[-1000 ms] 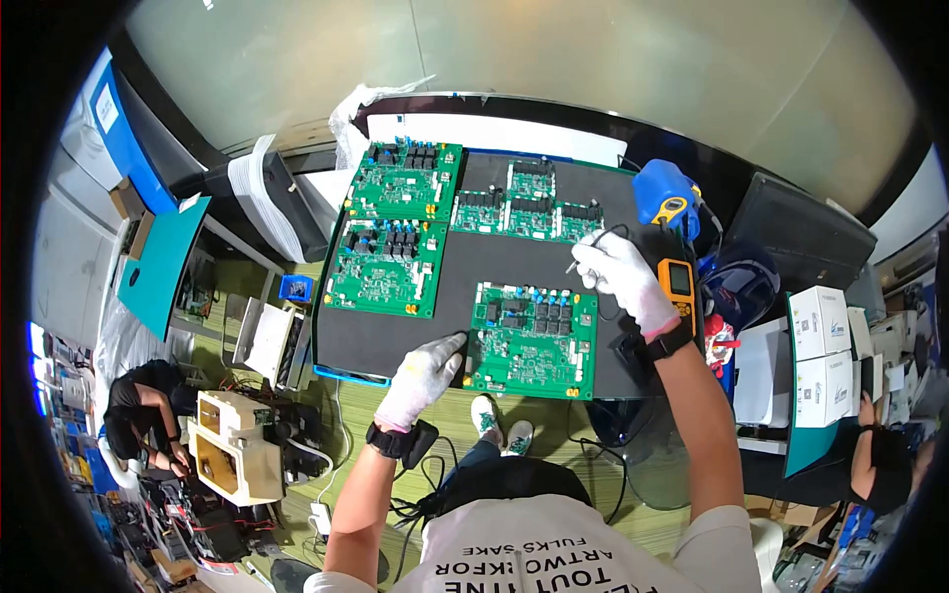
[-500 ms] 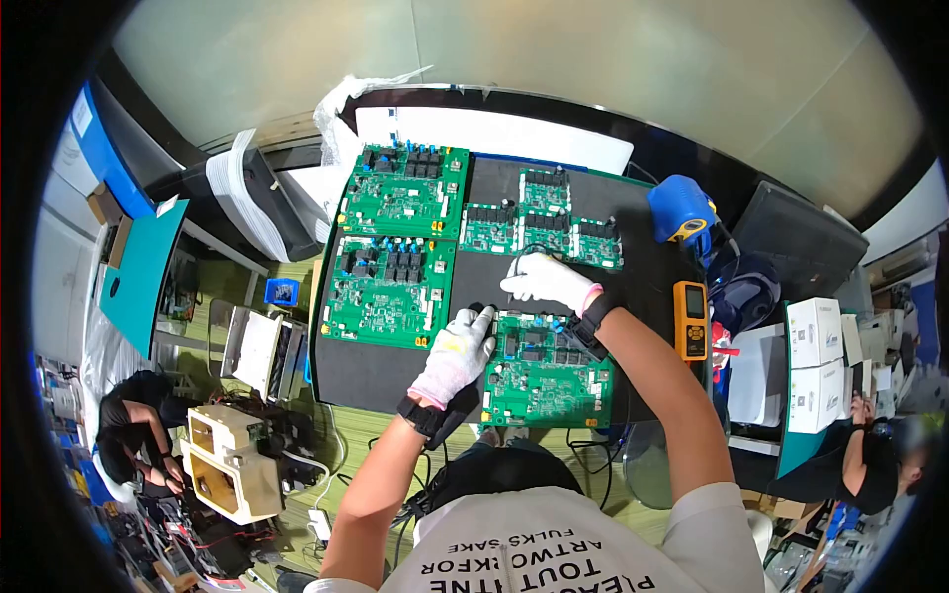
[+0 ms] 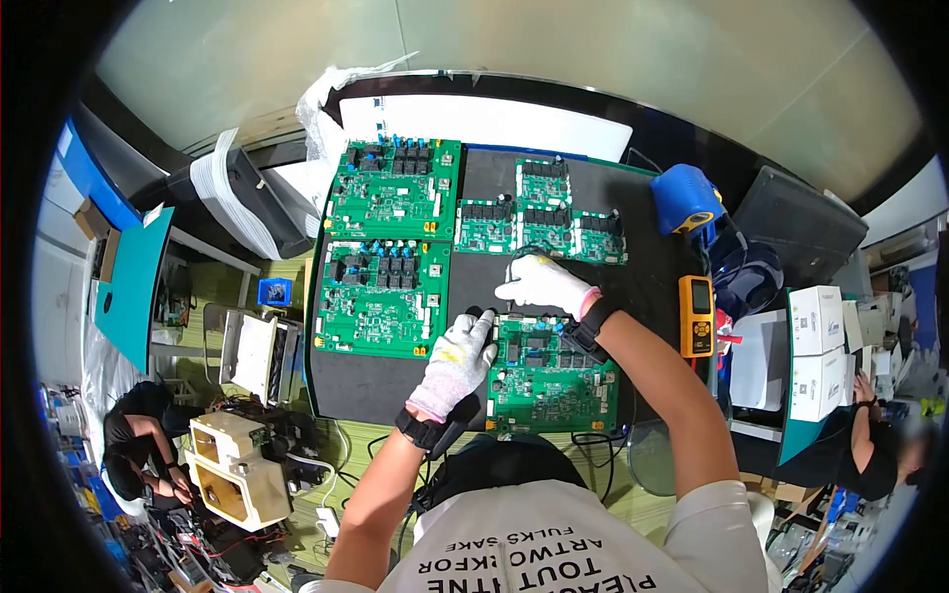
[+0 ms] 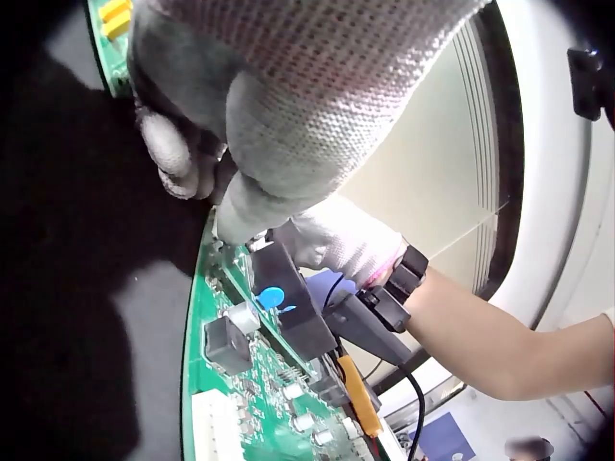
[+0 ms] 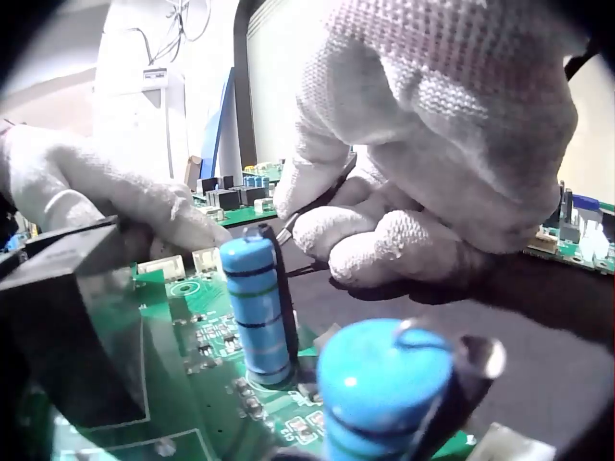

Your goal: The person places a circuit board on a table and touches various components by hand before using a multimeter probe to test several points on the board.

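Observation:
A green circuit board (image 3: 550, 403) lies at the mat's front edge, with black relays and blue resistors (image 5: 258, 307) along its far side. My gloved left hand (image 3: 455, 362) rests at the board's far left corner. Its forefinger reaches straight to a white connector (image 5: 207, 259), while other fingers bend below. Just beyond that corner, my gloved right hand (image 3: 544, 285) pinches a thin metal-tipped tool (image 5: 300, 217). The tool's tip points toward the left forefinger, close to the connector; most of its shaft is hidden in the glove.
Two large green boards (image 3: 384, 296) lie on the left of the dark mat, several smaller boards (image 3: 542, 219) at the back. A yellow handheld meter (image 3: 696, 316) and a blue tool stand (image 3: 685, 198) are at the right. White boxes (image 3: 819, 346) stand farther right.
My right hand has moved left from beside the meter to the near board's far left corner, carrying the thin tool. The left hand has slid forward along the board's left edge to that corner.

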{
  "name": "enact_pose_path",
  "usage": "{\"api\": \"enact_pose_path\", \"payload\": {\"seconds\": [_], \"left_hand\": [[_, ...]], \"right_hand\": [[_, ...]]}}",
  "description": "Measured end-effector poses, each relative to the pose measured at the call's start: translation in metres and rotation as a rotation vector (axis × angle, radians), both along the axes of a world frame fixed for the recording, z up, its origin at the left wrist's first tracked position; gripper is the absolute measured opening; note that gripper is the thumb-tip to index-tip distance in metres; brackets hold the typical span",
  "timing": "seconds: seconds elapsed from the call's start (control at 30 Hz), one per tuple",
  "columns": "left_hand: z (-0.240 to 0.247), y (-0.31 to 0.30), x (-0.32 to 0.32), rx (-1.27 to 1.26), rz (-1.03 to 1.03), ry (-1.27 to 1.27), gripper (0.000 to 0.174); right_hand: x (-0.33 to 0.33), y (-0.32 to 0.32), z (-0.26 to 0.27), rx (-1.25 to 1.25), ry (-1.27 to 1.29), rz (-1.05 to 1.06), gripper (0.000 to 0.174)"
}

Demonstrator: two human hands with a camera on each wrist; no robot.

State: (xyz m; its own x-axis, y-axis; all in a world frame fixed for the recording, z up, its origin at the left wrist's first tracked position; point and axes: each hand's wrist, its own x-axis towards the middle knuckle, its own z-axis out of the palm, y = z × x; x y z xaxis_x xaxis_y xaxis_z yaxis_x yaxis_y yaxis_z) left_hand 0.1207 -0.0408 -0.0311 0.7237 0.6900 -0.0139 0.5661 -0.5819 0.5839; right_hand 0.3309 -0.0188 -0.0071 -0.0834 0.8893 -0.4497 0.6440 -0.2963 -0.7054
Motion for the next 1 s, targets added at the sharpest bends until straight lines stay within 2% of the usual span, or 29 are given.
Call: {"api": "enact_pose_path", "payload": {"seconds": [1.0], "left_hand": [[-0.005, 0.002, -0.001, 0.011, -0.023, -0.005, 0.051]], "right_hand": [[-0.002, -0.008, 0.004, 0.049, -0.014, 0.031, 0.03]]}}
